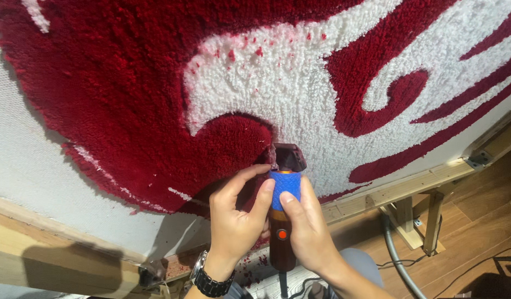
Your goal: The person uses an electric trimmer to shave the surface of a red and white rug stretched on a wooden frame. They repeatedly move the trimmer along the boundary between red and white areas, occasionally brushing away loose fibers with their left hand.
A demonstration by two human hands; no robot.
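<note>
Nearest the camera: a black wristwatch (210,279) on the left wrist, at the bottom edge of the view.

Left hand (236,216): fingers curled loosely, thumb and forefinger stretched up to the head of the trimmer, fingertips resting at the pile beside the blade; the other fingers lie against the tool's blue band.

Right hand (306,227): wrapped around the body of the trimmer, thumb pressed on the blue band, fingers closed behind it.

Electric trimmer (283,213): dark reddish-brown body, blue textured grip band, orange ring above it, round red button low on the front, cord leaving its base. Held upright between both hands, its dark cutting head pressed to the rug where the red heart-like lobe meets the white field.

Tufted rug (288,83): red and white pile in swirling shapes, stretched on pale backing cloth (39,166); loose red fluff is scattered on the white area above the trimmer.

Wooden frame (410,185): pale timber rail along the rug's lower edge, with a leg and a metal bracket at right.

Beyond, right: wood floor (482,221), a grey hose (396,257), thin black cables.
</note>
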